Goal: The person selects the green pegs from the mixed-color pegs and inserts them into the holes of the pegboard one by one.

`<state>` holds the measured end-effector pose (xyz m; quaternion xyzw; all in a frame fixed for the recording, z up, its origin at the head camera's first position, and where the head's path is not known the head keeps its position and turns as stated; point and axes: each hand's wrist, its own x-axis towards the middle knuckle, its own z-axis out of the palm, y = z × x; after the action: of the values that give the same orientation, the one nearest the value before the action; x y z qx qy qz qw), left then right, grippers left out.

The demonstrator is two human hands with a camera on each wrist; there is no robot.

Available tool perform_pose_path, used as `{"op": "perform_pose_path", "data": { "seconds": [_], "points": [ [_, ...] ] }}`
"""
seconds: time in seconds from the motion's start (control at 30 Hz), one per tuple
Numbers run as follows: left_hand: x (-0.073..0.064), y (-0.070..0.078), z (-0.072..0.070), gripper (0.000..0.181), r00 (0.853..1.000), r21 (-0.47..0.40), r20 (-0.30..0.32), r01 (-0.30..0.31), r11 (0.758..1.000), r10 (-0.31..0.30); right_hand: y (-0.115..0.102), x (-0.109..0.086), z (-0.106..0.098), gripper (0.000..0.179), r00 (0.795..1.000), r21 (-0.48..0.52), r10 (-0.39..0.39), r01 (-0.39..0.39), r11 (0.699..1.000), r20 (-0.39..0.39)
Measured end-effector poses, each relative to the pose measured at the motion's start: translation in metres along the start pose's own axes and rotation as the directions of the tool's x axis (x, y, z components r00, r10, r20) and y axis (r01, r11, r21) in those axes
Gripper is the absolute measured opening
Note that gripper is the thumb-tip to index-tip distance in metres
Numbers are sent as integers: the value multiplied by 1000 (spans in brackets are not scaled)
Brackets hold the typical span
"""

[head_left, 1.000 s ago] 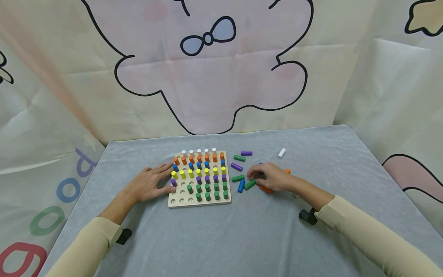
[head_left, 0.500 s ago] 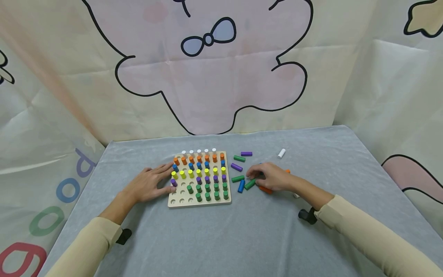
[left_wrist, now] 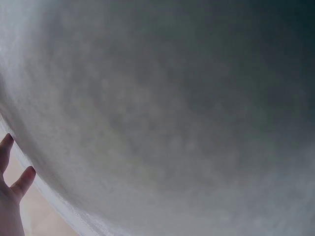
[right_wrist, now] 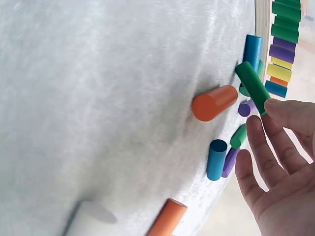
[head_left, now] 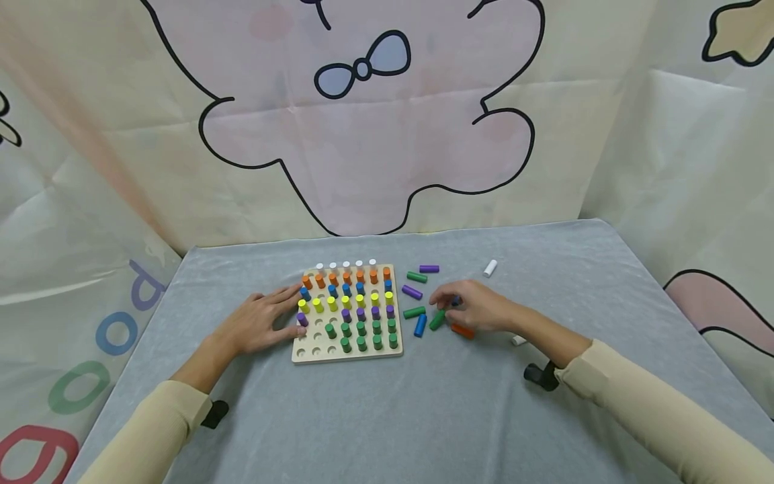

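A wooden pegboard (head_left: 311, 356) stands on the cloth, with rows of white, orange, blue, yellow, purple and green pegs and some bare holes at its front left. My left hand (head_left: 256, 323) rests against the board's left edge, its fingers extended. To the right of the board, my right hand (head_left: 478, 307) pinches one end of a green peg (right_wrist: 252, 84) between thumb and fingers; the fingertip contact is partly hidden. An orange peg (head_left: 462, 331) and a blue peg (head_left: 420, 326) lie close by. The left wrist view shows mostly cloth and two fingertips.
Loose purple pegs (head_left: 412, 292) and green pegs (head_left: 414, 312) lie between the board and my right hand. A white peg (head_left: 490, 268) lies farther back, another white peg (head_left: 518, 341) by the right wrist. A printed curtain (head_left: 363, 148) hangs behind the grey-covered table (head_left: 363, 423).
The green peg at my right fingertips has tilted slightly more upright, and the right hand has shifted a little. My left hand and the board stay in place.
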<state>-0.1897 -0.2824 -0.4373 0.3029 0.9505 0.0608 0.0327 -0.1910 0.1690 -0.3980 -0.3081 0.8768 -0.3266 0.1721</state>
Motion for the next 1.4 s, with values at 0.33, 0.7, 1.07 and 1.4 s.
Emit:
{"op": "perform_pose_path", "data": {
  "seconds": [0.33, 0.7, 1.07, 1.4],
  "points": [
    [-1, -2, 1, 84, 1000, 5, 18, 11, 1000, -11, -8, 4, 2, 30, 998, -1, -58, 58, 998, -13],
    [0, -1, 0, 85, 1000, 2, 19, 10, 1000, -10, -9, 5, 9, 28, 994, 24, -93, 94, 995, -50],
    [0, -1, 1, 84, 1000, 3, 5, 5, 1000, -5, -21, 12, 12, 27, 997, -19, -64, 63, 998, -43],
    [0, -1, 0, 84, 1000, 5, 5, 5, 1000, -5, -37, 17, 9, 27, 989, 32, -115, 119, 992, -95]
  ]
}}
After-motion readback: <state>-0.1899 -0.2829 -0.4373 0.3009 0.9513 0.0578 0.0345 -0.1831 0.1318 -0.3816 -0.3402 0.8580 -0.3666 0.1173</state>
